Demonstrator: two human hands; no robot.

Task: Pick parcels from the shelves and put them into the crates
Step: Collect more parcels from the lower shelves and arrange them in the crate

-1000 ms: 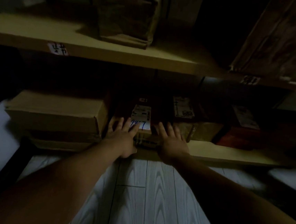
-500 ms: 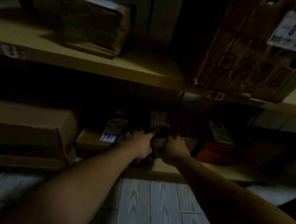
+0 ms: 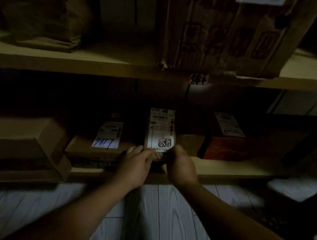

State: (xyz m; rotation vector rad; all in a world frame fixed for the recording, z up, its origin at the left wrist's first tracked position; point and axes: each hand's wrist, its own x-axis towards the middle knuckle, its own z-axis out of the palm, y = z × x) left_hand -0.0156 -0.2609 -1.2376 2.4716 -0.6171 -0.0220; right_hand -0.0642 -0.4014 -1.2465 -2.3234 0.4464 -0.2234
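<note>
Narrow parcel (image 3: 161, 131), white label with red stamp on top, flat on lower shelf (image 3: 236, 168); near end gripped by left hand (image 3: 135, 166) and right hand (image 3: 182, 167).

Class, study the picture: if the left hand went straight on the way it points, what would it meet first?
The narrow labelled parcel, whose near end the left hand appears to grip, opposite the right hand. Behind it the shelf is too dark to judge.
</note>
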